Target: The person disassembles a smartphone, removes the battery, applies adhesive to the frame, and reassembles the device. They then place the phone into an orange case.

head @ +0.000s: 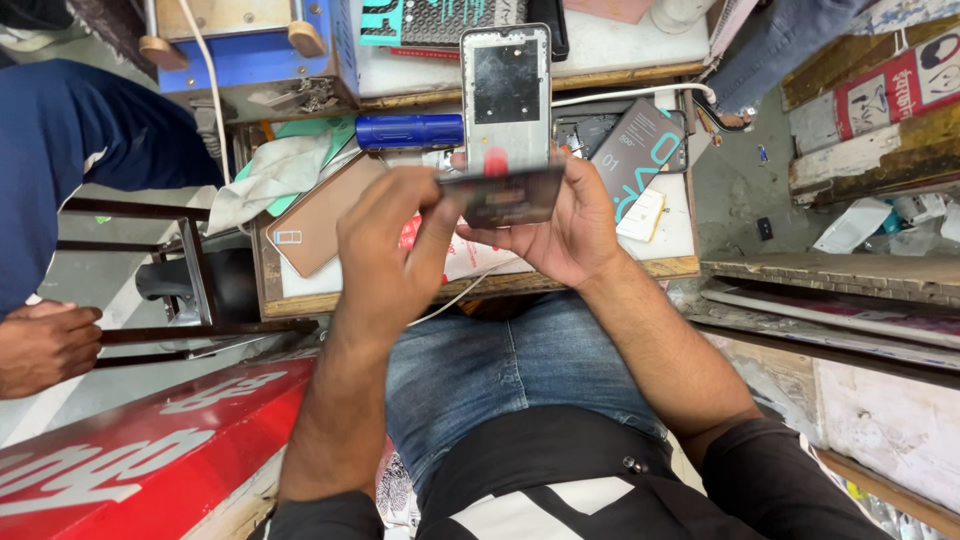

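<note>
A silver phone frame [506,95] with a dark inner panel stands up from between my hands, its back facing me. A dark glass screen panel [512,195] is hinged down from its lower end, nearly flat toward me. My left hand [390,250] grips the panel's left edge with thumb and fingers. My right hand [570,225] supports the panel and frame from below and the right. Both hands hover over a small wooden worktable [600,270], above my lap in blue jeans.
On the table lie a blue cylinder [410,131], a brown phone back cover [315,225], a grey phone box [640,150], a crumpled cloth [275,170] and a white cable [640,93]. Another person's hand [45,345] rests at left. A red sign [150,440] leans lower left.
</note>
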